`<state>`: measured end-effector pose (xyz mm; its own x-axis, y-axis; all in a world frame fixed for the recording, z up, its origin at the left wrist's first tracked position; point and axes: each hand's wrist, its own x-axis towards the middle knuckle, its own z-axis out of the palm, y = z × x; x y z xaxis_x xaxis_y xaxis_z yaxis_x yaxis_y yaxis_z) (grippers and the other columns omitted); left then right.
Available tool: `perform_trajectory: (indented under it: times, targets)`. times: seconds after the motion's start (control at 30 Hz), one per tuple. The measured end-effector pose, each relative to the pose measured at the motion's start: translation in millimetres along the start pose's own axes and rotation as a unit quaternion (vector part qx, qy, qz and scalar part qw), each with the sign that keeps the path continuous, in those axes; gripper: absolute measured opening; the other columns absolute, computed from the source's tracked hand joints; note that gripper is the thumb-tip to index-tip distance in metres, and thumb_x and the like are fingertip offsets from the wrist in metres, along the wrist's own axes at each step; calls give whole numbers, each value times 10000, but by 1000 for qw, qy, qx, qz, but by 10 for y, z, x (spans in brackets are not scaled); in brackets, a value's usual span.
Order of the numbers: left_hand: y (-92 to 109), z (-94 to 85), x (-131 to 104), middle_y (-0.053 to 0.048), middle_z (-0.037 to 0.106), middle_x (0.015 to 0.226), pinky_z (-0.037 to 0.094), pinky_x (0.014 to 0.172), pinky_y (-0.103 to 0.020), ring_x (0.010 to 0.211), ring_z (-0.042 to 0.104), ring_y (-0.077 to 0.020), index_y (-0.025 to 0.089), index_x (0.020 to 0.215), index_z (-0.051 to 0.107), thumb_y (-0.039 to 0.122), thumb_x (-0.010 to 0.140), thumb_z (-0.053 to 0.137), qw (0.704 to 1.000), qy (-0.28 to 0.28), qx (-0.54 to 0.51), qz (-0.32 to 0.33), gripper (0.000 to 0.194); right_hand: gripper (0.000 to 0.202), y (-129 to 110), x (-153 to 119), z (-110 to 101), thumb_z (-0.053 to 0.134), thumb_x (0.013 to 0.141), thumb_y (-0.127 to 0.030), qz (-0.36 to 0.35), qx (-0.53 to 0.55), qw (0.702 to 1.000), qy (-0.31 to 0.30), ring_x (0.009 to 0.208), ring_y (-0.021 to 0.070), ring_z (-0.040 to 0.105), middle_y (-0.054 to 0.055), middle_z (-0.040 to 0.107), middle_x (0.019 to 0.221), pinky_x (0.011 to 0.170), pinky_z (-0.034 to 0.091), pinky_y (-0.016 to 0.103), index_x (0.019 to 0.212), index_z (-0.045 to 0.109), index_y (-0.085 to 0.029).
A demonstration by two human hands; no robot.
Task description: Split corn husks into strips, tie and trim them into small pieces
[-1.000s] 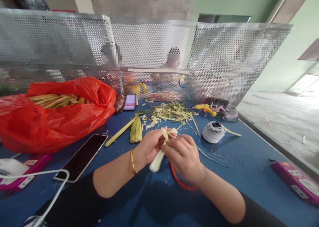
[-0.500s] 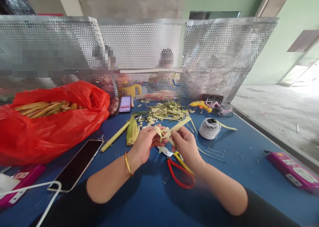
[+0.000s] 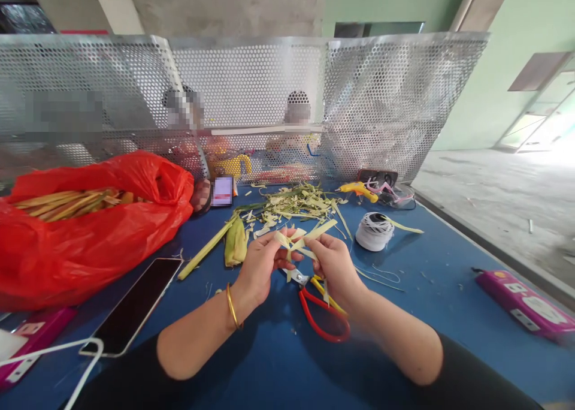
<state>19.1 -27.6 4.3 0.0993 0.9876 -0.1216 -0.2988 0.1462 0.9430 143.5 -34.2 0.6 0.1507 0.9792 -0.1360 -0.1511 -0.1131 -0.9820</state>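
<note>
Pale green leaf strips (image 3: 309,235), crossed over one another, are held between my two hands above the blue table. My left hand (image 3: 262,260), with a gold bangle at the wrist, pinches the crossing on the left. The thumb and forefinger of my right hand (image 3: 333,265) grip a strip on the right, whose end sticks up past the fingers. Beneath the hands lie scissors (image 3: 324,320) with one red and one yellow handle; my hands partly hide their blades. A green husk piece (image 3: 235,245) and a long stalk (image 3: 206,248) lie left of my left hand.
Leaf scraps (image 3: 299,201) are heaped behind my hands, before a perforated metal screen (image 3: 251,74). A white thread spool (image 3: 374,233) and yellow glue gun (image 3: 358,189) stand right. Leftward are a red bag (image 3: 90,254) of stalks and a phone (image 3: 135,305). A purple power strip (image 3: 523,302) lies far right.
The strips have shifted slightly between my fingers, and a strip end now hangs below my right hand. Both hands stay close together. The whole view has moved a little.
</note>
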Motion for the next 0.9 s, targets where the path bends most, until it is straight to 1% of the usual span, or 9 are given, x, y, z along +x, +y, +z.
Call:
perform_trajectory:
  times: [0.2, 0.3, 0.4, 0.47, 0.57, 0.63, 0.73, 0.8, 0.9]
  targets:
    - [-20, 4, -9, -62, 713, 755, 493, 487, -216, 575, 657, -149, 149, 816, 675, 351, 742, 625, 1000, -9, -20, -4, 221, 265, -21, 3, -26, 656, 668, -325, 110, 25, 990, -89, 263, 12, 245, -104, 364, 326, 305, 182, 161, 542, 486, -166]
    - [13, -20, 15, -58, 707, 702, 533, 575, -245, 584, 659, -149, 138, 799, 675, 329, 751, 623, 999, 4, -32, -23, 204, 226, -30, 6, -36, 611, 725, -328, 112, 10, 986, -124, 255, 24, 332, -59, 511, 418, 296, 231, 164, 612, 522, -154]
    - [69, -54, 59, -63, 718, 727, 537, 597, -242, 619, 666, -153, 132, 767, 668, 283, 759, 615, 998, 34, -48, -27, 160, 122, -33, -1, -41, 543, 751, -280, 64, -10, 992, -110, 324, 71, 508, -4, 652, 611, 327, 350, 177, 747, 529, -159]
    - [110, -75, 82, -57, 721, 731, 534, 590, -230, 629, 668, -151, 137, 769, 669, 245, 766, 608, 997, 52, -55, -30, 125, 128, -34, -19, -50, 528, 760, -265, -6, -25, 995, -100, 381, 91, 572, -3, 680, 719, 364, 405, 191, 851, 512, -177]
    - [163, -92, 93, -45, 716, 717, 527, 574, -216, 612, 658, -139, 140, 783, 676, 211, 773, 602, 996, 58, -61, -35, 103, 224, -45, -59, -84, 487, 818, -269, -120, -65, 979, -152, 463, 91, 619, 9, 691, 900, 445, 465, 214, 1031, 513, -207]
    - [183, -94, 86, -48, 708, 703, 514, 555, -203, 595, 645, -129, 131, 764, 678, 213, 774, 601, 996, 49, -61, -42, 113, 236, -54, -76, -116, 433, 864, -237, -199, -124, 949, -210, 597, 105, 666, 30, 681, 1002, 553, 516, 240, 1060, 563, -216]
    - [178, -86, 65, -48, 702, 697, 495, 549, -187, 598, 634, -116, 126, 741, 679, 216, 761, 601, 996, 35, -65, -48, 121, 301, -55, -73, -154, 411, 876, -129, -344, -246, 872, -245, 939, 152, 660, 47, 661, 1110, 807, 520, 294, 1054, 634, -225]
    - [156, -75, 51, -45, 703, 700, 492, 558, -193, 606, 633, -119, 131, 743, 680, 218, 743, 605, 996, 24, -64, -50, 114, 317, -40, -61, -164, 439, 874, -95, -410, -327, 823, -219, 1019, 166, 629, 49, 666, 1113, 857, 498, 302, 1089, 631, -228]
    - [113, -54, 36, -51, 701, 693, 475, 540, -194, 625, 637, -134, 132, 728, 680, 229, 724, 611, 997, 10, -49, -52, 119, 240, -8, -48, -157, 477, 896, -125, -485, -440, 738, -161, 893, 179, 655, 63, 689, 1043, 738, 507, 287, 1067, 630, -197]
